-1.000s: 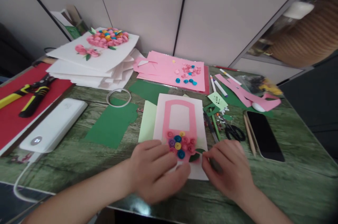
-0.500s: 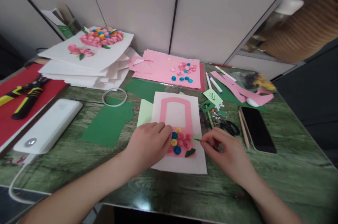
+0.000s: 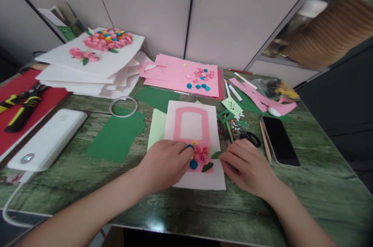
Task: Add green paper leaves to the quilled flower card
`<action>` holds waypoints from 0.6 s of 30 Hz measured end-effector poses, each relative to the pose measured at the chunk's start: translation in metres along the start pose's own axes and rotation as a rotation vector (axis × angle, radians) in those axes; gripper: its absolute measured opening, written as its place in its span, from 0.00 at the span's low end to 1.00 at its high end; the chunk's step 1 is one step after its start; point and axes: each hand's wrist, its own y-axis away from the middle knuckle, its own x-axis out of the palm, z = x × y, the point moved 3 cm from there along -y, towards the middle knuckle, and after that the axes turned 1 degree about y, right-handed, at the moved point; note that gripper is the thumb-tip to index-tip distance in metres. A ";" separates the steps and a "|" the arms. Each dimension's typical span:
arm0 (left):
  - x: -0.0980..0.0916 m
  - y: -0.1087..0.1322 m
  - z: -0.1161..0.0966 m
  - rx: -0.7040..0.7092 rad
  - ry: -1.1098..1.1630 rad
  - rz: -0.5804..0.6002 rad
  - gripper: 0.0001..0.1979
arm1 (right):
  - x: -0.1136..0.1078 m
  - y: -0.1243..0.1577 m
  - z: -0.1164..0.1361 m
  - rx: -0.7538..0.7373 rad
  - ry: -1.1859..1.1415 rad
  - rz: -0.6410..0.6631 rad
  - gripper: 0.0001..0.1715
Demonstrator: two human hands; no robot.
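Note:
A white sheet (image 3: 198,182) lies in front of me, bearing a pink paper basket shape with an arched handle (image 3: 177,122). Rolled paper flowers (image 3: 201,154) in pink, blue and yellow cluster on the basket's lower part. My left hand (image 3: 166,166) rests over the sheet's left side, fingers curled and tips at the flowers; what they may hold is hidden. Between the fingertips of my right hand (image 3: 250,167) is a green paper leaf (image 3: 216,155), held at the right of the flowers. Below it, another green leaf (image 3: 207,167) lies on the basket.
Scissors (image 3: 251,138), a phone (image 3: 280,142) and paper scraps lie to the right. Pink sheets (image 3: 171,74) with loose flowers are behind. At left are green paper (image 3: 116,138), a tape ring (image 3: 123,115), a white power bank (image 3: 52,136), pliers (image 3: 25,111) and stacked sheets (image 3: 96,80).
The leaf in my right hand has turned from edge-on to showing its flat face, near the flowers. My left hand stays at the flowers. The whole view has shifted slightly.

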 end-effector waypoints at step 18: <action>0.003 0.008 -0.023 0.161 0.115 0.354 0.06 | 0.019 0.008 0.048 0.139 0.059 0.025 0.12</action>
